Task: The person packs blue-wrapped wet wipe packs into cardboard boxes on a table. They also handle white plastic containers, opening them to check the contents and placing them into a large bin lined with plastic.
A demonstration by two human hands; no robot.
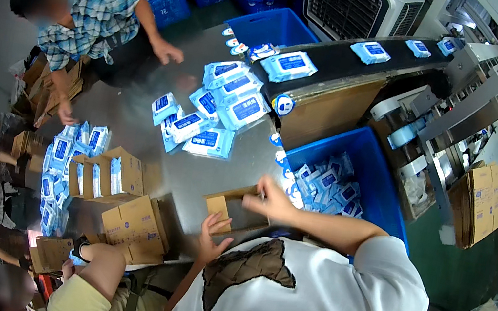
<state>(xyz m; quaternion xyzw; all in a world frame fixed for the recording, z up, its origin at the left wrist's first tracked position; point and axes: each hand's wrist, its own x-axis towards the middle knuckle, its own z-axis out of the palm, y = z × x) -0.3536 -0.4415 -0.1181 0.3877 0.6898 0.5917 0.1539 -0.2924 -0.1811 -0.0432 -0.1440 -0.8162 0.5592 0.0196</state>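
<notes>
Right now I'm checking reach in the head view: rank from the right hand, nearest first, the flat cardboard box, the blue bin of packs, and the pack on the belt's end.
1. Flat cardboard box: under the right hand.
2. Blue bin: just right.
3. Belt-end pack: far above.

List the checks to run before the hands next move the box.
1. Right hand grips the box edge: ok.
2. Left hand on the box: cannot tell; it is open, close beside.
3. Box fully unfolded: cannot tell.
4. Packs lying on the table: ok.
5. Co-worker's hand clear of the box: ok.
</notes>
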